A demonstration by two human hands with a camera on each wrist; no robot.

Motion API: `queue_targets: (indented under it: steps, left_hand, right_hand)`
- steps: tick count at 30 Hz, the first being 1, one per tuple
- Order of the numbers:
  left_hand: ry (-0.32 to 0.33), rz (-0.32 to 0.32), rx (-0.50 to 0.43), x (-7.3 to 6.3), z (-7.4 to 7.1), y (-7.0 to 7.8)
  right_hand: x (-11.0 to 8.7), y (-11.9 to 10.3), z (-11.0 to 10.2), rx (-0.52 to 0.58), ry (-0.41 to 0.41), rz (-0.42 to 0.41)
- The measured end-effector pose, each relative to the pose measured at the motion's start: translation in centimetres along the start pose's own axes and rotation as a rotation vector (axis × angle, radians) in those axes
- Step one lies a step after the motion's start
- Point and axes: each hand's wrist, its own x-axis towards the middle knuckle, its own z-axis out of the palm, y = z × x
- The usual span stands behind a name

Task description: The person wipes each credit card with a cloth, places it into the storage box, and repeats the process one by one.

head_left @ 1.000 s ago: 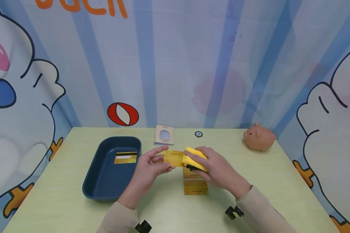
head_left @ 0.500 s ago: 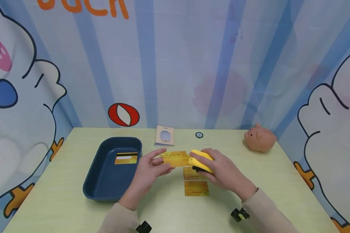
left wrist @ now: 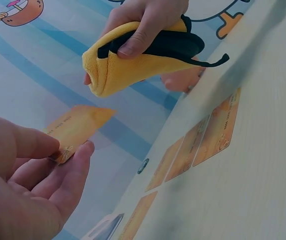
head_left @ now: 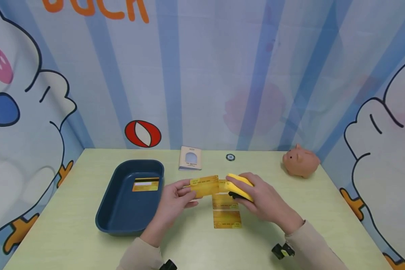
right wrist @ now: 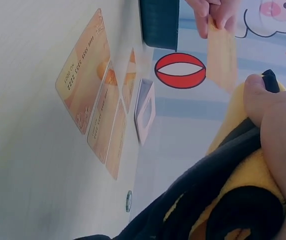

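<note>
Gold card (head_left: 204,186), pinched in left hand (head_left: 175,198), near yellow cloth (left wrist: 118,75)

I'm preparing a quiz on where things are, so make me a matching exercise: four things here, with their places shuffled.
1. Yellow-and-black cloth item
2. Black-striped gold card
3. Piggy bank
4. Booklet

A. Near the far right corner of the table
B. Inside the navy tray
C. In the right hand
D. Between tray and round chip

Pairs: 1-C, 2-B, 3-A, 4-D
</note>
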Motion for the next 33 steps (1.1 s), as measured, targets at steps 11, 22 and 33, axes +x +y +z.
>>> queue_targets:
  steps: [11, 22, 33]
  left_hand:
    - [0.101, 0.092, 0.092, 0.01, 0.33, -0.15]
    - [0.047, 0.042, 0.033, -0.1, 0.21, -0.45]
    - [-0.021, 0.019, 0.016, -0.04, 0.23, -0.43]
  right_hand:
    - [0.04, -0.01, -0.58, 0.015, 0.025, -0.004]
    - [0.11, -0.19, -0.6, 0.006, 0.023, -0.013]
    - [0.59, -0.62, -0.9, 0.014, 0.038, -0.025]
